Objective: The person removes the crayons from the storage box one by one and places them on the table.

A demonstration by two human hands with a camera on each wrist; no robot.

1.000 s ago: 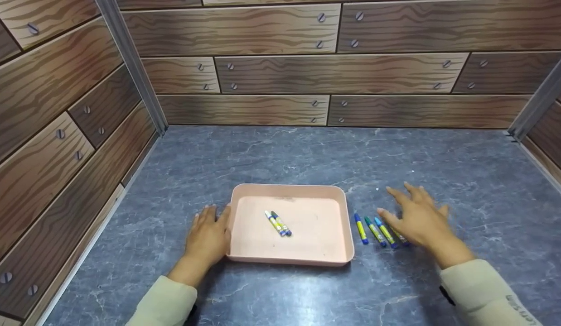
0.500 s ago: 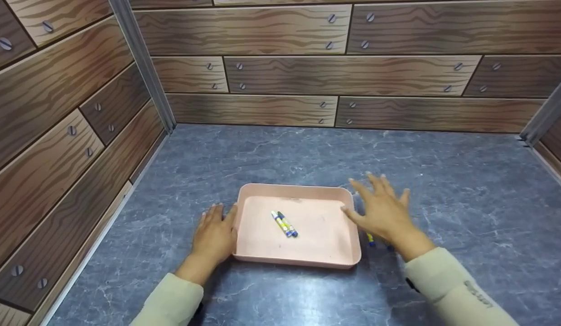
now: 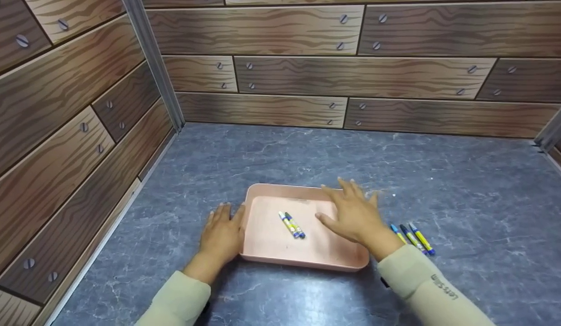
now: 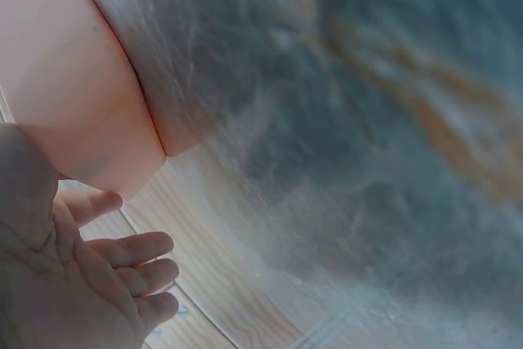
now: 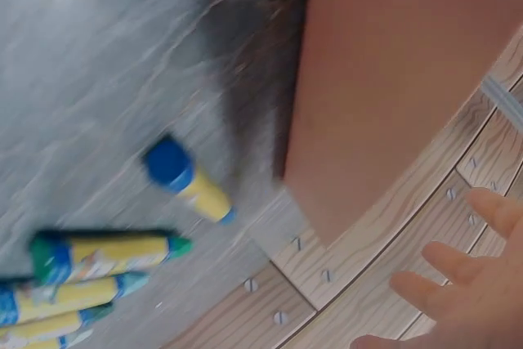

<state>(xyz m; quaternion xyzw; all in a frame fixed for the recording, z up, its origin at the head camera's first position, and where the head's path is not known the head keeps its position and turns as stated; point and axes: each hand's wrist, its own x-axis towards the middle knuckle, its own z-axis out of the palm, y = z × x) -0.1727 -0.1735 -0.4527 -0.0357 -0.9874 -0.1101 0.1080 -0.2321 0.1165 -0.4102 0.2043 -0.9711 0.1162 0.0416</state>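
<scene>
A shallow pink tray [image 3: 271,251] stands on the table. My left hand [image 3: 222,235] lies along its left wall with fingers extended; in the left wrist view the thumb and fingers reach by the tray's corner [image 4: 106,120]. Over the tray's right part, my right hand [image 3: 353,215] is spread, holding nothing. Two crayons, one white-tipped [image 3: 288,225] and one dark-tipped [image 3: 295,225], lie side by side inside the tray. Right of it are several more crayons [image 3: 421,237], partly hidden by my right forearm. The right wrist view shows a blue crayon [image 5: 192,179] apart from a row of others [image 5: 106,257].
The blue-grey marbled table [image 3: 307,158] runs back to a wood-patterned wall [image 3: 280,74]. Another such wall [image 3: 67,149] borders it on the left, with a grey metal post [image 3: 156,63] in the corner. Small white specks [image 3: 394,195] lie beyond the crayons.
My right hand has moved left from over the crayons outside to over the tray's right part. My left hand has stayed at the tray. The head view has shifted slightly.
</scene>
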